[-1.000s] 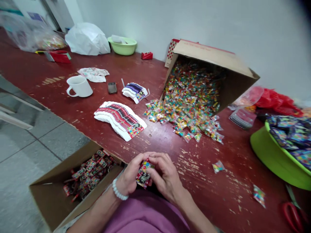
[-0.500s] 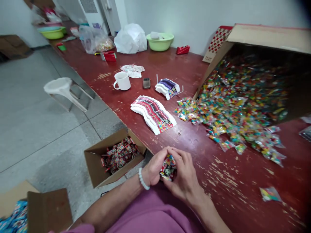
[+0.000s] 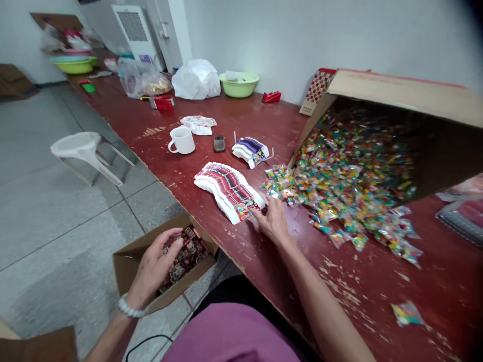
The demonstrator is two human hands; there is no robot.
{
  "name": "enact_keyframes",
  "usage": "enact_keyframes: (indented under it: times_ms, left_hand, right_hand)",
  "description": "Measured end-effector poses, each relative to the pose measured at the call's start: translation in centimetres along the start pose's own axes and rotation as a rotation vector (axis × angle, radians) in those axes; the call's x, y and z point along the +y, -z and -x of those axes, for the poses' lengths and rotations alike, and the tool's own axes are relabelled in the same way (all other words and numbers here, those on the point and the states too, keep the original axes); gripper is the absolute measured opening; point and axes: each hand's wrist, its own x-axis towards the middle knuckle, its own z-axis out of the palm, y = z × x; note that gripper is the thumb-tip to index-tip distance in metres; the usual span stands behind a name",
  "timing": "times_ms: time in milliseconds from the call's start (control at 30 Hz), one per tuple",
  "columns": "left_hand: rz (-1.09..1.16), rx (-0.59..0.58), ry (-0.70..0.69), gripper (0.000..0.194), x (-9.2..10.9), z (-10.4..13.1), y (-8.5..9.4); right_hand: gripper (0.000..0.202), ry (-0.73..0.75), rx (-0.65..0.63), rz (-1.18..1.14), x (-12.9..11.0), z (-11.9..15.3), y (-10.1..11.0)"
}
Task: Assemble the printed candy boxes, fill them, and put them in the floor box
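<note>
My left hand (image 3: 156, 264), with a beaded bracelet at its wrist, is over the open cardboard box (image 3: 130, 271) of small dark-red packets (image 3: 192, 249) on the floor. Its fingers are apart and nothing shows in them. My right hand (image 3: 272, 221) touches the near end of the fanned row of red-and-white printed cards (image 3: 226, 188) on the red table (image 3: 298, 251). Its thumb and index finger are apart at the end card. A shorter row of purple cards (image 3: 251, 150) lies behind.
A tipped carton (image 3: 396, 93) spills small candy bags (image 3: 339, 196) at the right. A white mug (image 3: 182, 140), a dark device (image 3: 219, 144), a cloth (image 3: 198, 124) and a green basin (image 3: 239, 86) stand further back. A white stool (image 3: 81, 146) is on the floor at left.
My hands have separated. My left hand moved left over the box, and the packet between my hands is gone from them. My right hand moved up to the red-and-white cards. The view shifted.
</note>
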Motion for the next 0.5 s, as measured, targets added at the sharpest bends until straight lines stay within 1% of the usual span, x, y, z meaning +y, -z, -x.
enact_keyframes:
  times_ms: [67,133,200,267,333,400,433,467,500]
  left_hand:
    - [0.035,-0.037,-0.077,0.045,2.2,-0.1,-1.8]
    - [0.04,-0.058,-0.131,0.04,4.3,-0.4,-3.5]
    - [0.033,-0.047,-0.177,0.036,5.6,-0.7,-4.7]
    - [0.034,-0.03,-0.213,0.033,6.0,-1.2,-5.4]
    - [0.045,-0.009,-0.234,0.032,6.1,-1.6,-5.7]
    - [0.073,0.017,-0.242,0.034,6.4,-1.9,-5.6]
    - [0.105,0.011,-0.236,0.035,6.8,-1.9,-5.5]
    - [0.158,-0.025,-0.219,0.037,7.2,-1.9,-5.4]
    - [0.238,-0.106,-0.189,0.038,7.8,-1.7,-5.3]
  right_hand:
    - [0.059,-0.094,0.033,0.004,-0.4,-1.0,-1.1]
    - [0.057,-0.191,0.073,-0.063,-0.7,-1.2,-1.8]
    - [0.054,-0.258,0.112,-0.149,-0.6,-1.1,-2.2]
    - [0.049,-0.273,0.122,-0.235,-0.1,-0.9,-2.0]
    - [0.043,-0.275,0.098,-0.362,0.3,-0.6,-1.3]
    - [0.04,-0.264,0.043,-0.498,0.5,0.0,0.2]
    - [0.04,-0.254,0.014,-0.555,0.4,0.5,1.2]
    - [0.039,-0.245,-0.02,-0.609,0.2,1.2,2.2]
    - [0.038,-0.237,-0.059,-0.66,-0.2,2.0,3.3]
